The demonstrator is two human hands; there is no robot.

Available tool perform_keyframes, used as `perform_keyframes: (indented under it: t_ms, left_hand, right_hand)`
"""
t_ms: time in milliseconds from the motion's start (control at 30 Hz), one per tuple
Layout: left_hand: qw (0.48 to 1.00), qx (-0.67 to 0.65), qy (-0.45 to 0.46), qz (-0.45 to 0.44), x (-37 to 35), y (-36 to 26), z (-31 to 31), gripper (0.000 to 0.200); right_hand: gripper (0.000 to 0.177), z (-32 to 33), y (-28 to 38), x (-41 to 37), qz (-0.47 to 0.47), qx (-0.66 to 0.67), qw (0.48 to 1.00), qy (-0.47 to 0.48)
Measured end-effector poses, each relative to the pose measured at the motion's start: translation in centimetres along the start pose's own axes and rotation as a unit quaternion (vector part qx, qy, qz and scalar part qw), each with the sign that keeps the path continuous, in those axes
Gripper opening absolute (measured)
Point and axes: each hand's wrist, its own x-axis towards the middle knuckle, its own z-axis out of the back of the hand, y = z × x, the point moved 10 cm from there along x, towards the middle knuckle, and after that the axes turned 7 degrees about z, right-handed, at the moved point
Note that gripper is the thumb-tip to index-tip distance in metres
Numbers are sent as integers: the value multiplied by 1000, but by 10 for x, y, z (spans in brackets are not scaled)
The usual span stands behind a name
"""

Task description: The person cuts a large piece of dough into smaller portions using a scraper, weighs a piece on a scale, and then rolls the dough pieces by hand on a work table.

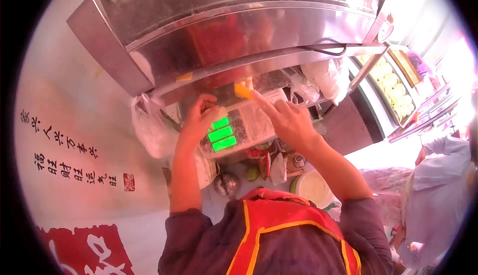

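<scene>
My right hand (pixel 289 120) reaches over the keypad side of a scale (pixel 256 120), its fingers closed around the end of a small yellow-orange tool (pixel 243 91). A pale lump (pixel 246 81) touches the tool's far end. My left hand (pixel 200 118) is beside the scale's lit green display (pixel 221 134), with fingers curled and a small pale piece (pixel 219 112) at the fingertips. The blur hides how firmly that piece is held.
A steel cabinet (pixel 239 41) spans the far side. White plastic bags hang at left (pixel 154 130) and right (pixel 333 78). Below the scale are a metal bowl (pixel 226 183) and a round tub (pixel 313 188). A tray of pale dough pieces (pixel 393 88) and another person (pixel 435 195) are at right.
</scene>
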Motion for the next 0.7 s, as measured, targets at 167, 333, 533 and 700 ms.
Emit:
perform_keyframes:
  t_ms: [167,333,533,700]
  left_hand:
    - [993,43,-103,-33,3,21,19,18]
    - [945,195,-162,-206,-1,-30,-5,17]
    - [833,456,-251,-186,32,-51,5,24]
    - [909,368,-126,-149,58,-37,-17,48]
  right_hand:
    - [61,19,12,-32,66,33,993,-96]
    - [56,48,-9,-75,9,72,983,-166]
    - [46,37,-73,-174,-216,119,955,-162]
    - [44,21,-96,-249,-383,168,900,-119]
